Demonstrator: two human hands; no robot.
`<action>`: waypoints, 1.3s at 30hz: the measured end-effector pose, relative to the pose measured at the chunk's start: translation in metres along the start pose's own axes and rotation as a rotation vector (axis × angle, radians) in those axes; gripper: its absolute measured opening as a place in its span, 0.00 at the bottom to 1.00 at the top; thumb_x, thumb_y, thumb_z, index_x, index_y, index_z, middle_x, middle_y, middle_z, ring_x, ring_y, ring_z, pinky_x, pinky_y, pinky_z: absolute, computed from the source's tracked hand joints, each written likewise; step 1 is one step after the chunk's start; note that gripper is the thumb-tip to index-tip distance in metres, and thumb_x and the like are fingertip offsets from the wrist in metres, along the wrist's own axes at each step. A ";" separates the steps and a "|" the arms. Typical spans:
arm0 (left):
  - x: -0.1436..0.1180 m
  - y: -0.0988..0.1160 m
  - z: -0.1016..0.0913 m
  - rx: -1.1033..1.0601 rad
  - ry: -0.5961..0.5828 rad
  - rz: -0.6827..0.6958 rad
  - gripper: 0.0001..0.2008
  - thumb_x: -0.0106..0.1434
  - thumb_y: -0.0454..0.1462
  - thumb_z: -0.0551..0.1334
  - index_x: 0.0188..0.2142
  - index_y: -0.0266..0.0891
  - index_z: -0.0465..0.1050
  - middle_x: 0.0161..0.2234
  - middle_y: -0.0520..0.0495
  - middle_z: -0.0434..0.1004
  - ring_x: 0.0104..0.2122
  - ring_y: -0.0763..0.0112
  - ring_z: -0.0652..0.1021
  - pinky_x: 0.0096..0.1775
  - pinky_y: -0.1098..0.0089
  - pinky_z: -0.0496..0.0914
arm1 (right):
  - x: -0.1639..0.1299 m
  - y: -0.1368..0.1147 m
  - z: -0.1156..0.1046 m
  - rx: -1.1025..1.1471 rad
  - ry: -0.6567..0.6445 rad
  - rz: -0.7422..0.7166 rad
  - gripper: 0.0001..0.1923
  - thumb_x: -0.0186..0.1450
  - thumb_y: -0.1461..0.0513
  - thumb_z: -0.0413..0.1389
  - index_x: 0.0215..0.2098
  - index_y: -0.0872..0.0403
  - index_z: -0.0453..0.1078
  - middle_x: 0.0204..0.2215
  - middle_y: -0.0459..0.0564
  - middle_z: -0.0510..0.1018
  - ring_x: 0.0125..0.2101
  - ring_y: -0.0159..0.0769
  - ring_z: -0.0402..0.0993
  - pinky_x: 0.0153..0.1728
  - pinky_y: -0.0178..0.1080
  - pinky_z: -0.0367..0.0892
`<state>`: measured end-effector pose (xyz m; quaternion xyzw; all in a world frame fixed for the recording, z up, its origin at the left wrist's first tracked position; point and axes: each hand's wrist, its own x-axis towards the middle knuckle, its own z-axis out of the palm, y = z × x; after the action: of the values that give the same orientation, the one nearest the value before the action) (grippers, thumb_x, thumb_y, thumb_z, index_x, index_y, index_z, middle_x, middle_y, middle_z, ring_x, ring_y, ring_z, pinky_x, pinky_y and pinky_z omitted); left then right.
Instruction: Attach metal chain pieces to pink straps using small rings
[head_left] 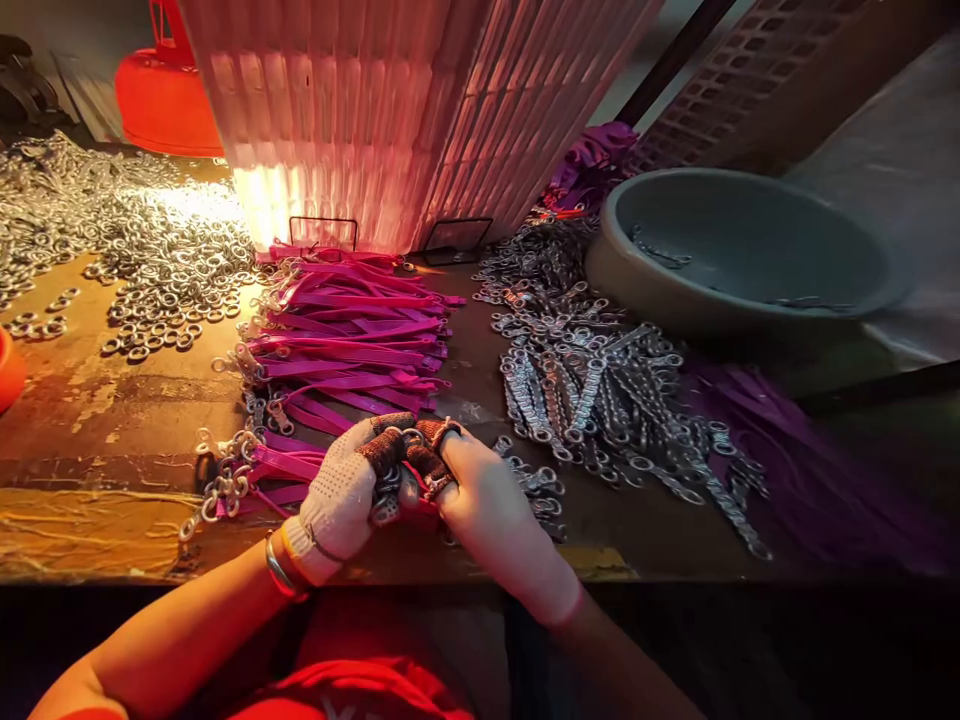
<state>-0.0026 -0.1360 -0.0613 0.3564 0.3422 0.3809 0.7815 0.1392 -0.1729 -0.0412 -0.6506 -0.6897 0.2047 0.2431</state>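
Gloved hands meet over small metal hardware at the near edge of the workbench [112, 400].

The left hand [337, 500] and right hand [487, 500] close together on a metal clasp [388, 500] (mostly hidden by fingers), just beside the magenta straps [345, 340], with the metal swivel links [592, 390] heaped to the right before a grey basin [750, 250].

Both hands wear white knit gloves with dark reddish coated fingertips: left glove [337, 500] at 7 o'clock, right glove [491, 510]; thin bangle [279, 570] on left wrist; red top [360, 685]
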 end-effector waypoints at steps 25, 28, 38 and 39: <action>0.007 0.017 -0.032 1.100 -0.253 0.162 0.04 0.59 0.33 0.58 0.28 0.39 0.64 0.26 0.51 0.70 0.25 0.73 0.65 0.29 0.72 0.57 | 0.008 -0.016 -0.015 -0.674 -0.359 -0.081 0.10 0.56 0.72 0.53 0.31 0.53 0.71 0.31 0.53 0.80 0.29 0.40 0.76 0.26 0.39 0.51; 0.008 0.012 -0.031 1.021 -0.206 0.131 0.07 0.62 0.36 0.57 0.27 0.40 0.61 0.25 0.52 0.68 0.25 0.73 0.65 0.28 0.72 0.57 | 0.000 -0.005 -0.007 -0.560 -0.236 -0.110 0.07 0.55 0.70 0.53 0.28 0.53 0.70 0.26 0.51 0.79 0.26 0.38 0.73 0.26 0.38 0.52; 0.044 0.018 -0.021 0.963 -0.164 0.055 0.12 0.64 0.43 0.59 0.28 0.39 0.69 0.23 0.48 0.70 0.24 0.69 0.71 0.27 0.72 0.64 | -0.014 0.030 0.010 -0.049 0.227 0.127 0.13 0.68 0.61 0.48 0.40 0.52 0.75 0.33 0.53 0.82 0.33 0.44 0.78 0.34 0.40 0.69; 0.053 0.020 -0.021 1.105 -0.141 0.111 0.08 0.62 0.38 0.61 0.27 0.38 0.70 0.27 0.46 0.72 0.30 0.65 0.74 0.32 0.70 0.66 | -0.014 0.034 0.006 -0.049 0.291 0.140 0.14 0.68 0.61 0.48 0.43 0.52 0.75 0.36 0.54 0.83 0.36 0.45 0.78 0.37 0.41 0.69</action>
<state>-0.0013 -0.0761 -0.0700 0.7551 0.4186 0.1605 0.4783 0.1628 -0.1846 -0.0675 -0.7256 -0.6051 0.1078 0.3095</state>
